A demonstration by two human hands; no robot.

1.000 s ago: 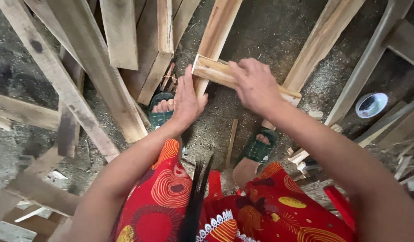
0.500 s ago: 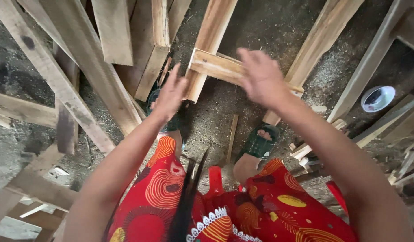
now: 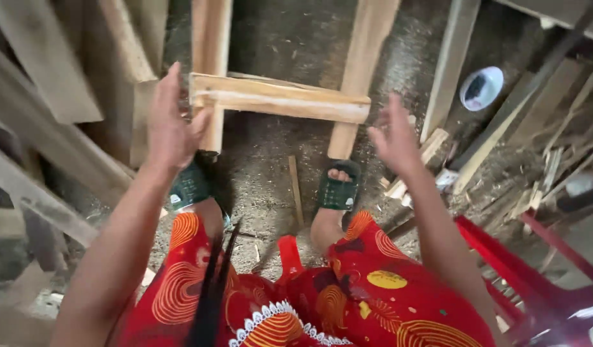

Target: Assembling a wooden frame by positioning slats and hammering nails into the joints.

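Both hands have come off the short wooden crosspiece [image 3: 280, 97] since a moment ago: then the right one lay on top of it, now neither touches it. On the left hand [image 3: 170, 125] the fingers [image 3: 165, 90] are stretched out straight and spread, holding nothing, their tips just beside the crosspiece's left end. On the right hand [image 3: 394, 138] the fingers [image 3: 391, 108] are likewise loose and open, empty, hanging just below and beyond the crosspiece's right end.

Between the two sets of fingertips the crosspiece lies flat across two long slats, the left slat [image 3: 211, 45] and the right slat [image 3: 366, 58], which run away from the fingers over the sawdust-strewn ground [image 3: 277, 38]. Judging by how it sits square on both slats, the piece looks placed; whether it is fastened cannot be told, and no nail or tool shows near the fingers.

Below the fingers, two feet in green sandals [image 3: 338, 189] stand on the slat ends. Farther right lie a white bowl [image 3: 481, 87], wood scraps and a red plastic chair [image 3: 534, 270]; loose planks [image 3: 65, 83] pile up beyond the left fingers
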